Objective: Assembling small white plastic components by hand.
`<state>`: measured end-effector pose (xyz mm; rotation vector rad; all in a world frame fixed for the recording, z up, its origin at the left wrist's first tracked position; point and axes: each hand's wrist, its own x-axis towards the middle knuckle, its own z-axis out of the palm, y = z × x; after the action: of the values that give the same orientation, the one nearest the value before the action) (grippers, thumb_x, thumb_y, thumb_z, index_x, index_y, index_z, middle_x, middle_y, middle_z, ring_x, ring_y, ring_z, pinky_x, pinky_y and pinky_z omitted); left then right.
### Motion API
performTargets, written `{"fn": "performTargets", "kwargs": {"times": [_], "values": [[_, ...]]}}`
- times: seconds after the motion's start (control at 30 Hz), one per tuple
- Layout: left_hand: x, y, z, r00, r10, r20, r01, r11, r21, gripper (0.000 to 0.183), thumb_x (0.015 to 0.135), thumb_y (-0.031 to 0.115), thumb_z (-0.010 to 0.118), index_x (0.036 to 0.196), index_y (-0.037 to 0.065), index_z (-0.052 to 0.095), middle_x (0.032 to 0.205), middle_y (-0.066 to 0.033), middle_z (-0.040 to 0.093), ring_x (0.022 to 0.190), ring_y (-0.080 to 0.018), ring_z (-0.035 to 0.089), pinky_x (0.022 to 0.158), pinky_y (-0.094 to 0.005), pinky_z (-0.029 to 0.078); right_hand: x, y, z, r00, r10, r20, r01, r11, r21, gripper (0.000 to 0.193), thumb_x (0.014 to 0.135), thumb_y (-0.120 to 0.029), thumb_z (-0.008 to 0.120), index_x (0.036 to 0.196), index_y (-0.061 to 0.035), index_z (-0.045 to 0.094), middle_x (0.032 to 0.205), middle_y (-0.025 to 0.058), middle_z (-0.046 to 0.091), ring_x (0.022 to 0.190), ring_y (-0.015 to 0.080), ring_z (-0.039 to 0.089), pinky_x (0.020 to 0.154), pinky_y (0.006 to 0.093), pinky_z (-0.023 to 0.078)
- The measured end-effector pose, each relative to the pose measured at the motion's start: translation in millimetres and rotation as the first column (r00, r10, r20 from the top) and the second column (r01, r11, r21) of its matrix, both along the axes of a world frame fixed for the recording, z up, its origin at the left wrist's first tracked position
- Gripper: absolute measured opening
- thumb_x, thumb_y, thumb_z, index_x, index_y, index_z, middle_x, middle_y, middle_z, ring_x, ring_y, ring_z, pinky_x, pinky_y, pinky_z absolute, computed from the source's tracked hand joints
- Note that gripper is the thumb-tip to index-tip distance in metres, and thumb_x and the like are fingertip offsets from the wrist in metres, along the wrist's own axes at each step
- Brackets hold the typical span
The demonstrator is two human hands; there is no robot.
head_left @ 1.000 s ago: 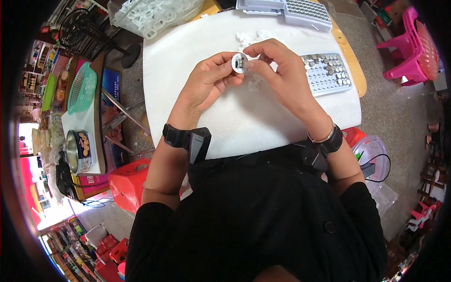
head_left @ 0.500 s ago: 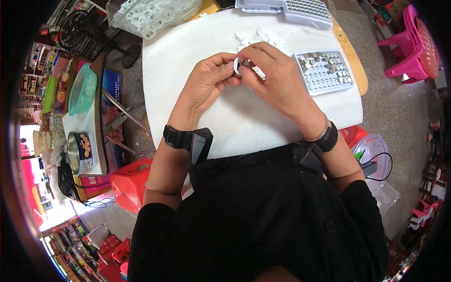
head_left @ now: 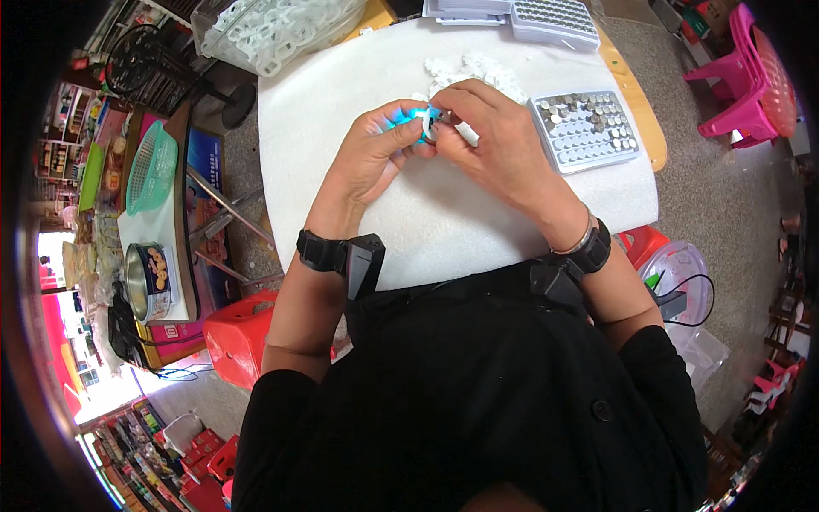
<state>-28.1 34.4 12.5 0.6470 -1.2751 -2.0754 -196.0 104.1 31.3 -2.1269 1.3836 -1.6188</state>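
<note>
Above the white-covered table, my left hand [head_left: 375, 149] pinches a small white round light [head_left: 428, 124] between thumb and fingers. Blue light glows from it onto those fingers, and a dark spot shows in its middle. My right hand [head_left: 495, 132] is closed at its right side, thumb and fingertips at its edge. Whether something tiny is between the right fingertips I cannot make out. Just beyond my hands lies a pile of small white plastic pieces [head_left: 490, 72]. To the right sits a pale tray [head_left: 580, 158] with rows of round slots, partly filled with silvery button cells [head_left: 601, 111].
A clear bin [head_left: 281, 64] of white ring-shaped parts stands at the far left of the table [head_left: 316, 94]. Stacked trays [head_left: 554, 34] stand at the far edge. A red stool [head_left: 243, 337] is at left, a pink chair [head_left: 751, 85] at right. Both wrists carry black strapped devices.
The round light was unlit and now glows blue against my left fingers. Both hands keep nearly the same place and grip.
</note>
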Motion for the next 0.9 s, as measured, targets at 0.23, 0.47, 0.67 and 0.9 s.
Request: {"fn": "performTargets", "kwargs": {"times": [0.23, 0.47, 0.67, 0.9], "values": [[1, -3, 2, 1.0, -0.01, -0.022, 0.011, 1.0, 0.024, 0.033, 0.088, 0.014, 0.06, 0.115, -0.004, 0.054, 0.097, -0.0104, 0.062, 0.08, -0.0159, 0.061, 0.074, -0.0257, 0.052, 1, 5, 4, 0.985, 0.029, 0.17, -0.052, 0.99, 0.129, 0.019, 0.079, -0.006, 0.059, 0.096, 0.0007, 0.061, 0.087, 0.0147, 0.059, 0.071, 0.0272, 0.061, 0.061, 0.0328, 0.05], [1, -2, 4, 0.998, -0.004, -0.062, 0.006, 0.999, 0.039, 0.031, 0.09, 0.012, 0.058, 0.115, -0.005, 0.054, 0.096, -0.0106, 0.061, 0.081, -0.0154, 0.061, 0.073, -0.0247, 0.052, -3, 7, 4, 0.993, -0.013, 0.121, -0.007, 0.987, 0.159, 0.021, 0.079, -0.007, 0.06, 0.099, -0.0011, 0.06, 0.09, 0.0129, 0.058, 0.078, 0.0272, 0.06, 0.066, 0.0344, 0.048], [0, -4, 1, 0.997, -0.002, -0.075, 0.004, 1.0, 0.021, 0.029, 0.089, 0.011, 0.058, 0.114, -0.004, 0.054, 0.096, -0.0095, 0.061, 0.082, -0.0146, 0.06, 0.07, -0.0244, 0.051, 4, 0, -6, 0.999, -0.036, 0.002, 0.036, 0.999, 0.005, 0.017, 0.071, -0.007, 0.067, 0.086, -0.0039, 0.059, 0.086, 0.0105, 0.057, 0.078, 0.0292, 0.055, 0.069, 0.0368, 0.045], [0, -3, 2, 1.0, -0.003, -0.025, 0.002, 1.0, -0.017, 0.03, 0.09, 0.015, 0.056, 0.114, -0.003, 0.054, 0.095, -0.0067, 0.062, 0.082, -0.0115, 0.059, 0.068, -0.0228, 0.049, 7, 0, -6, 0.997, -0.055, -0.047, 0.054, 0.998, -0.018, 0.016, 0.072, -0.007, 0.067, 0.084, -0.0036, 0.058, 0.084, 0.0115, 0.057, 0.077, 0.0291, 0.055, 0.068, 0.0364, 0.045]]}}
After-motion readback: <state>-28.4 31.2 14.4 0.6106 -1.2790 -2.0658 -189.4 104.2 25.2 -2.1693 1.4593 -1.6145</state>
